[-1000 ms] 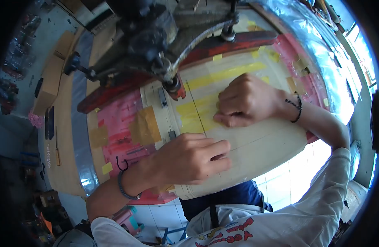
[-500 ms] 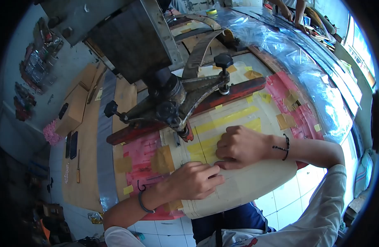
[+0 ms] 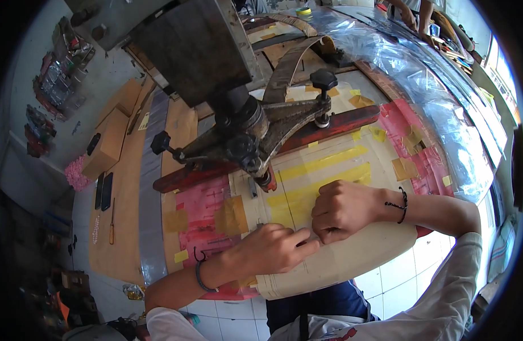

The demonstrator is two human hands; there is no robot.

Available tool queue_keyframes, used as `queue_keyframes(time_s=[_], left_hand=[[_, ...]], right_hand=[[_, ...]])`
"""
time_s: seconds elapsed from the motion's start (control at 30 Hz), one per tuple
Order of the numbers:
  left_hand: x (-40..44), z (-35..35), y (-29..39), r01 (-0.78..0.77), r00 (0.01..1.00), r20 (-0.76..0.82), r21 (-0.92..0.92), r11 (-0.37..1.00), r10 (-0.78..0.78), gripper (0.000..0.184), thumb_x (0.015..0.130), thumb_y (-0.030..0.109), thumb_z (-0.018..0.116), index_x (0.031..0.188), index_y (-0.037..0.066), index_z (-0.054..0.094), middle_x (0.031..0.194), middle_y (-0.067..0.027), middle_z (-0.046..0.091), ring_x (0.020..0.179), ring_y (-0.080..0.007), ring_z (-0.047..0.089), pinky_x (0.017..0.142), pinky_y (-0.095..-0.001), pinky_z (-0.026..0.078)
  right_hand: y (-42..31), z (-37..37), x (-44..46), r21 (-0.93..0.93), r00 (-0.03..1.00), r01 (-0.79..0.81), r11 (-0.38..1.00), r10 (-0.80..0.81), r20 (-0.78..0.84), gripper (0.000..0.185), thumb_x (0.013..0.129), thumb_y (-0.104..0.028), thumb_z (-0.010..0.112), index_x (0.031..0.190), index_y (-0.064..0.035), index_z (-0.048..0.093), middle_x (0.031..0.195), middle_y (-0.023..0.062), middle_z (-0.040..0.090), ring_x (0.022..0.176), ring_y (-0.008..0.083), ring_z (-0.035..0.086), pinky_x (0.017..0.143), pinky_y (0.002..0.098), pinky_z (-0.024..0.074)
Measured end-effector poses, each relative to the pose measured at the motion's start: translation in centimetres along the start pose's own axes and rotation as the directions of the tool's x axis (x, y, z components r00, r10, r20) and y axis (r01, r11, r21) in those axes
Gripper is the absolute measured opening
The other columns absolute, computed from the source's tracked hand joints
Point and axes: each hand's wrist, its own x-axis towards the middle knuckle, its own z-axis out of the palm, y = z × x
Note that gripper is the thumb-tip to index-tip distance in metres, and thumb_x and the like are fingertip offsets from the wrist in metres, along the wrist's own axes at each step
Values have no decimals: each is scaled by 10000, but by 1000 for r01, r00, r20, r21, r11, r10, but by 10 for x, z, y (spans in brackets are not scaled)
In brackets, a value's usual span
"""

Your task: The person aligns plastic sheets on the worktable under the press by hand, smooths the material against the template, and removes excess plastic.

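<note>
Two curled hands (image 3: 273, 248) (image 3: 348, 208), grip unclear, over a taped sheet (image 3: 352, 258); tiled floor (image 3: 401, 273) below.

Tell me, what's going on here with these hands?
One person's bare left hand and right hand are close together, both curled, over a pale sheet with yellow strips. Whether anything is in either grip can't be made out. Just beyond, a metal frame sits over a long red bar. At the far side, another person's hand shows.
</note>
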Motion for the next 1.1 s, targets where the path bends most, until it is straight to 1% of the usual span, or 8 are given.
queue_keyframes(time_s=[0.07, 0.17, 0.27, 0.37, 0.47, 0.77, 0.87, 1.1], left_hand=[[0, -1, 0, -16, 1000, 1, 4, 1000, 16, 207, 808, 128, 674, 1008, 106, 624, 818, -48, 561, 560, -204, 651, 522, -355, 526], [0, -1, 0, -17, 1000, 21, 5, 1000, 17, 196, 812, 132, 671, 998, 100, 617, 810, -55, 568, 567, -205, 659, 520, -360, 532], [1, -1, 1, 16, 1000, -3, -28, 999, -16, 164, 794, 95, 718, 932, 99, 629, 785, -47, 573, 561, -233, 625, 501, -373, 523], [0, -1, 0, 34, 999, 19, -66, 997, -33, 198, 788, 93, 724, 964, 91, 634, 816, -56, 585, 572, -240, 631, 510, -382, 528], [1, -1, 0, 60, 998, 10, -116, 991, -60, 229, 783, 90, 728, 994, 85, 640, 838, -65, 589, 582, -246, 636, 521, -386, 534], [-1, 2, -3, 47, 999, 6, -124, 991, -47, 247, 779, 92, 729, 1013, 84, 652, 867, -64, 618, 581, -245, 638, 524, -379, 533], [0, 1, -2, 54, 999, 9, -108, 993, -53, 242, 778, 93, 731, 1007, 85, 653, 854, -60, 618, 571, -246, 635, 520, -379, 531], [0, 2, -2, 53, 998, -8, -117, 992, -55, 236, 781, 97, 732, 1002, 93, 651, 851, -59, 625, 569, -247, 637, 518, -383, 531]], right_hand=[[1, 1, 0, 46, 996, 84, 995, -84, -7, 217, 797, -154, 679, 621, -115, 557, 612, 39, 552, 554, 289, 582, 533, 420, 469], [2, 2, -2, 47, 994, 113, 992, -114, 2, 236, 794, -147, 706, 621, -126, 547, 622, 1, 510, 560, 227, 574, 530, 381, 456], [2, 3, -1, 60, 994, 109, 992, -109, 8, 250, 794, -155, 710, 616, -125, 537, 622, 2, 508, 548, 233, 567, 528, 383, 463], [1, 2, 0, 51, 996, 94, 994, -94, 1, 244, 787, -152, 708, 615, -128, 537, 621, 5, 511, 544, 236, 564, 525, 385, 461], [-1, 0, 2, 54, 998, 64, 997, -65, 17, 223, 801, -150, 673, 612, -119, 559, 606, 34, 558, 537, 291, 595, 505, 426, 476], [-2, -2, 4, 36, 998, 37, 999, -39, 41, 205, 780, -145, 689, 611, -124, 575, 612, 16, 559, 542, 273, 592, 510, 410, 476], [-4, -3, 4, 37, 999, 13, 999, -15, 50, 203, 779, -150, 694, 611, -126, 582, 614, 17, 559, 549, 273, 594, 515, 409, 477], [-3, -2, 4, 34, 999, 11, 999, -13, 49, 187, 770, -142, 700, 619, -121, 593, 613, 22, 563, 552, 279, 595, 517, 417, 475]])
